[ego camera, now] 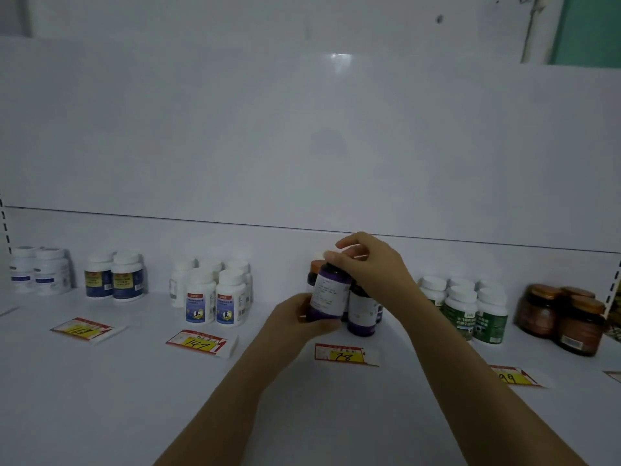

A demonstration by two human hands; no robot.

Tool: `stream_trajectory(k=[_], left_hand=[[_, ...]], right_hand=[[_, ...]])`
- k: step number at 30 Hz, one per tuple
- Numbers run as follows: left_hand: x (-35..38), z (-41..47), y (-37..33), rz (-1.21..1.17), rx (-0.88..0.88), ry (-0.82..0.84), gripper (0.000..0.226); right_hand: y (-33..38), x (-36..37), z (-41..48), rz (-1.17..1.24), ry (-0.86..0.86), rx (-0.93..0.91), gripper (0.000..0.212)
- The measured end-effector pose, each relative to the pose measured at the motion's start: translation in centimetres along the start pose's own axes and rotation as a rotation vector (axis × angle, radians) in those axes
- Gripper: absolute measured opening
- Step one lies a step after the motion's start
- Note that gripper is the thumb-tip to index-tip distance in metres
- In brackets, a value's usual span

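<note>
— Which one are they handling?

— The purple bottle (327, 297) with the white label, just right of the frame's centre. It leans a little, its top tipped toward the right.

— Held by both hands?

— Yes. The left hand (295, 319) comes up from below, its grip clamped round the bottle's lower part. The right hand (373, 267) comes over from the right, its grip curled on the top, so the cap is hidden.

— Is it standing on the shelf (134, 381)?

— I can't tell; the left hand covers its base.

— What's around it?

— A second purple bottle (361, 312) stands upright just beside it on the right, under the right wrist. An orange-capped bottle (317, 265) peeks out behind, against the back panel. Below them, toward the lower centre, lies a price tag (346, 355) marked 78.

— And further off?

— Green-labelled white bottles (467, 307) cluster to the right, brown jars (564, 317) at the right edge. Left of centre stand blue-labelled white bottles (215, 297).
</note>
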State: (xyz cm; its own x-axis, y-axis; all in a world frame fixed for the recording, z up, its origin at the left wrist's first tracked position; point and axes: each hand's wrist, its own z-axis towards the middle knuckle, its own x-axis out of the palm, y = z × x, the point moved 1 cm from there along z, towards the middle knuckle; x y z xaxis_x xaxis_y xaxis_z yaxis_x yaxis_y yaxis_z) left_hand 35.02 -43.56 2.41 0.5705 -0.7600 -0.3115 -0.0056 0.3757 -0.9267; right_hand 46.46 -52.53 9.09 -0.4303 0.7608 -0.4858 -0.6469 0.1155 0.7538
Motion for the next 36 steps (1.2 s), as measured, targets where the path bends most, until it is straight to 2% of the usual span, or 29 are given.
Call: stream_trajectory(k=[2,5,7,11,15,17,20,23,26,29,31,33,36], left_hand=[[-0.1,-0.1,0.2,-0.107,-0.022,0.102,0.045],[-0.4,-0.1,0.2,-0.41,-0.114,0.259,0.036],[-0.5,0.1,0.3,-0.53,-0.168,0.316,0.035],[-0.3,0.3,0.5,-0.477,-0.128,0.233,0.035],[-0.2,0.3,0.5,-0.331,-0.067,0.119,0.048],[-0.3,0.3,0.4,-0.39,-0.069,0.151,0.041],[-0.2,0.0,0.0,-0.52,-0.121,0.259,0.029],[0.0,-0.2,0.1,-0.554,-0.137,0.331,0.031],[-0.1,0.0,0.3,-0.479,-0.107,0.229,0.041],[-0.1,0.3,0.3,-0.283,-0.033,0.113,0.036],[0.0,0.4,0.4,-0.231,-0.029,0.096,0.036],[0.0,0.4,0.3,-0.311,-0.055,0.143,0.043],[-0.3,0.3,0.1,-0.496,-0.081,0.241,0.038]], right_hand=[[-1.3,0.3,-0.2,0.105,0.027,0.042,0.028],[-2.5,0.4,-0.4,0.479,0.188,0.156,0.029],[-2.9,0.2,-0.5,0.614,0.248,0.152,0.028],[-2.9,-0.3,-0.9,0.608,0.161,0.079,0.023],[-2.5,0.2,-0.9,0.543,0.116,0.04,0.03],[-2.3,0.4,-0.8,0.51,0.12,0.04,0.028],[-2.5,0.5,-0.8,0.626,0.216,0.07,0.03],[-2.7,0.3,-0.8,0.684,0.275,0.065,0.031],[-2.5,0.2,-0.8,0.612,0.178,0.037,0.022],[-2.5,0.1,-0.8,0.499,0.086,0.022,0.025],[-2.5,0.2,-0.9,0.468,0.07,0.019,0.028],[-2.6,0.2,-0.8,0.469,0.097,0.028,0.029],[-2.6,0.0,-0.8,0.615,0.229,0.092,0.029]])
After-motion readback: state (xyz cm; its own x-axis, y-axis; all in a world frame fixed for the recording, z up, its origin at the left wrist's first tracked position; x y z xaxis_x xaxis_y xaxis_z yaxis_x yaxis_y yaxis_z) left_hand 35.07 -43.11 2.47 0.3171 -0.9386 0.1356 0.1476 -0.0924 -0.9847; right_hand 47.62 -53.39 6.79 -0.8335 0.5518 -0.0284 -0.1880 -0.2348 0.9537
